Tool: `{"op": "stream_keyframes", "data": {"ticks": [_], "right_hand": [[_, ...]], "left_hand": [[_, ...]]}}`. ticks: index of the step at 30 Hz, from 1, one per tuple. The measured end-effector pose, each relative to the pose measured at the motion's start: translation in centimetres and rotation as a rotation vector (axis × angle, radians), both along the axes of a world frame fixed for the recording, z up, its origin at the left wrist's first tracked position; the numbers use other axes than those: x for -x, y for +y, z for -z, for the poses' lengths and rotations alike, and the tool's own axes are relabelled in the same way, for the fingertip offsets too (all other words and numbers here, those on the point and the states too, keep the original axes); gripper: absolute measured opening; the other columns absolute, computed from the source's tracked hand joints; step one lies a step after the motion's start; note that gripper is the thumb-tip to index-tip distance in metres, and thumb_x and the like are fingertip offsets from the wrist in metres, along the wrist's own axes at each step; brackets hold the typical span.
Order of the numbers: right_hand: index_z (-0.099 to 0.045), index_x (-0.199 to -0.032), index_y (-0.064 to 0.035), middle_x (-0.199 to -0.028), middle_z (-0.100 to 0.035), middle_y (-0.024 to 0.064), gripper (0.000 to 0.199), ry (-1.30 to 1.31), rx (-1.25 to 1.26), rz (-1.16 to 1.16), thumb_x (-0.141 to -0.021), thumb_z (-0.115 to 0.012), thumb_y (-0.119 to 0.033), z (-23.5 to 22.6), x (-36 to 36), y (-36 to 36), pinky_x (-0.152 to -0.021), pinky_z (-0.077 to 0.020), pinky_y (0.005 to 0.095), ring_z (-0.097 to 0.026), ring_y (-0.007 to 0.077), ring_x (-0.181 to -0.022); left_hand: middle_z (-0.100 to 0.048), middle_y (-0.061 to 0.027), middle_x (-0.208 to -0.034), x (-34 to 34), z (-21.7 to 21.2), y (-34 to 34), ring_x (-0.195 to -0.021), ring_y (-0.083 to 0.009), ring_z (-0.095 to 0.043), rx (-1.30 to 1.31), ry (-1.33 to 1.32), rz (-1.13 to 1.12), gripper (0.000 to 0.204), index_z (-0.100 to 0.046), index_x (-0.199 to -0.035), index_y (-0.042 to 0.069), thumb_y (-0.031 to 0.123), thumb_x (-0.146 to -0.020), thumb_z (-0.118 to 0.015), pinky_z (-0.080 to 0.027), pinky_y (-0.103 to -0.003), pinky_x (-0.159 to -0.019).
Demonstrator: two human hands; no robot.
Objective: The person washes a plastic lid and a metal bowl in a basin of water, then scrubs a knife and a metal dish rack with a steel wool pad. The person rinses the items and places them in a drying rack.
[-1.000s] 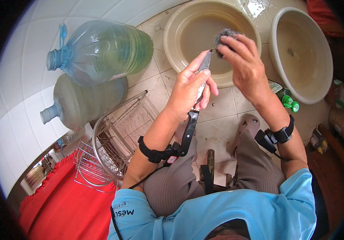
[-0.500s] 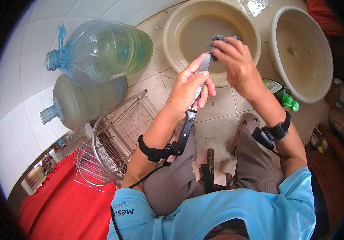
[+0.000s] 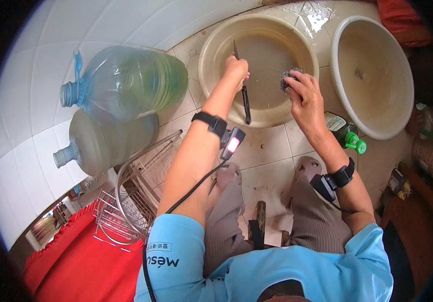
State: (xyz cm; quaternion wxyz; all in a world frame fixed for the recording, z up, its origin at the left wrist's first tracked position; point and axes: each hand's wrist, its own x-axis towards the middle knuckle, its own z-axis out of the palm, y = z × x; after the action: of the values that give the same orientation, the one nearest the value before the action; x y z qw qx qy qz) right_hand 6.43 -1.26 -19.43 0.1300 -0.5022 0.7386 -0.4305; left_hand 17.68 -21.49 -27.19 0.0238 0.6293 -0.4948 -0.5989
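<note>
My left hand (image 3: 236,69) is closed around the blade of a kitchen knife (image 3: 246,104), over the left part of a beige round basin (image 3: 268,121) of cloudy water. The knife's black handle points toward me and its tip sticks out past my fist. Over the basin's right side, my right hand (image 3: 307,103) pinches a dark metal scouring pad (image 3: 285,81) between bent fingers. Knife and pad are apart. Whether the blade touches the water I cannot tell.
Right of it stands a second pale basin (image 3: 335,75) of murky water, with a green-capped bottle (image 3: 345,130) beside it. At left lie two big plastic water jugs (image 3: 130,83) and a wire rack (image 3: 125,201). A red cloth (image 3: 85,251) covers something at lower left.
My left hand has carried the knife forward and left over the basin. My right hand with the scouring pad has moved slightly right and nearer, away from the blade.
</note>
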Motion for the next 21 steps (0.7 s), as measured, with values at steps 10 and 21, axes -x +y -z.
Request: {"op": "stream_keyframes", "data": {"ticks": [10,21], "right_hand": [[-0.069,-0.105,-0.0012,-0.116,-0.064,0.0152,0.027,-0.137,-0.003,-0.009,-0.079,-0.066,0.007,0.0,0.2,1.0,-0.094,-0.0473,0.0406,-0.056,0.0348,-0.11],[-0.07,-0.108,-0.0042,-0.119,-0.065,0.0137,0.03,-0.172,-0.015,-0.013,-0.08,-0.066,0.006,-0.4,0.5,1.6,-0.095,-0.0478,0.0382,-0.058,0.0313,-0.11]], "left_hand": [[-0.014,-0.0162,-0.159,3.3,5.7,5.5,-0.143,-0.0413,-0.022,0.246,-0.54,0.535,0.1,0.006,-0.155,0.013,0.017,-0.085,-0.065,-0.025,-0.059,-0.113],[-0.041,-0.0286,-0.135,-1.3,7.6,7.2,-0.113,-0.0468,-0.057,0.407,-0.465,0.672,0.057,-0.042,-0.135,0.008,0.01,-0.082,-0.065,-0.045,-0.051,-0.1]]}}
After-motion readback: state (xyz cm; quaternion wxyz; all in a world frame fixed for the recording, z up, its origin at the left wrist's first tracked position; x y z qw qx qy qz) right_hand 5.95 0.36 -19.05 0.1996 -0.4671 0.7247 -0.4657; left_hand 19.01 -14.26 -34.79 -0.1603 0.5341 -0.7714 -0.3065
